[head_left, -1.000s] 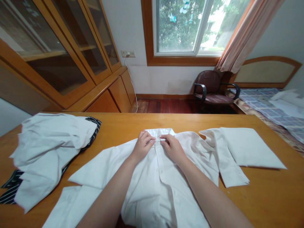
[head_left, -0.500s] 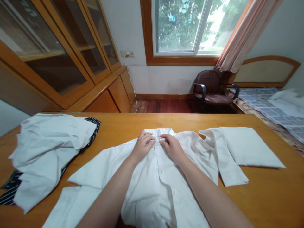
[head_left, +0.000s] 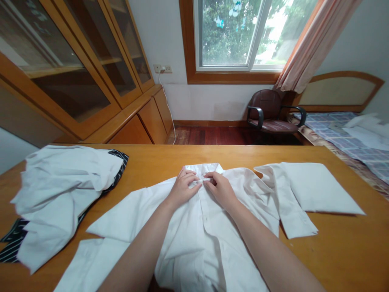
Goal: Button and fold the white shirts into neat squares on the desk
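A white button-up shirt [head_left: 194, 239] lies spread front-up on the wooden table [head_left: 170, 156], its collar pointing away from me. My left hand [head_left: 182, 187] and my right hand [head_left: 220, 188] meet just below the collar, each with fingers pinched on the shirt's front edge at the top button. One sleeve [head_left: 282, 198] stretches out to the right, the other [head_left: 121, 219] to the left.
A heap of white garments [head_left: 60, 186] with a dark striped piece [head_left: 12, 239] under it lies at the table's left. A folded white cloth [head_left: 319, 188] rests at the right. Beyond the table are a wooden cabinet [head_left: 91, 73], a brown armchair [head_left: 273, 113] and a bed [head_left: 349, 138].
Both hands stay at the collar; the fingers have shifted only slightly at the shirt's top button. Nothing else has moved.
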Tool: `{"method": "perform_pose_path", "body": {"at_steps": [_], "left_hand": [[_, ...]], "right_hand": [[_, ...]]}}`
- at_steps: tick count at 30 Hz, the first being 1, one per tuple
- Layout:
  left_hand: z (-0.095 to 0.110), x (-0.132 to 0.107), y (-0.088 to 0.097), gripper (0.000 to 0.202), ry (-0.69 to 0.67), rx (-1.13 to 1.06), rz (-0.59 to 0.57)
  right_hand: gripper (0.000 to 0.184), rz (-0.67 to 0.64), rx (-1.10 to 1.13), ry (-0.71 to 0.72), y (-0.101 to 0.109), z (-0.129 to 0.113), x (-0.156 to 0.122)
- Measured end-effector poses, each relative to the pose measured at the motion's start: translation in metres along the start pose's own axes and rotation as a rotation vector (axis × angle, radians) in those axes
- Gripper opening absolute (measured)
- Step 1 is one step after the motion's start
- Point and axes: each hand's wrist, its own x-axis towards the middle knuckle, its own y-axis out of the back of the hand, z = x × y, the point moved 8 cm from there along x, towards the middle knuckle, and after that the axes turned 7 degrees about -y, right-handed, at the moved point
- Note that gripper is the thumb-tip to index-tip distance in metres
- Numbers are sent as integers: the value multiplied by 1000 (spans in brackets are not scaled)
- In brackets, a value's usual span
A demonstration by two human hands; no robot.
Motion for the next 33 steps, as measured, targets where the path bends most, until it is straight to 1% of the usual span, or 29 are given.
{"method": "perform_pose_path", "body": {"at_steps": [7,14,18,22,33], "left_hand": [[0,1,1,9,31,-38,-7],[-7,1,1,10,78,-101,3],[-11,1,1,12,99,-91,29],[-11,1,1,13,115,-82,27],[-10,3,4,16,133,-142,4]], "right_hand": [[20,3,2,9,0,-1,0],[28,40,25,99,5,-7,0],[28,85,58,53,10,-2,1],[27,94,69,10,11,0,2],[22,141,105,26,17,-2,1]]}}
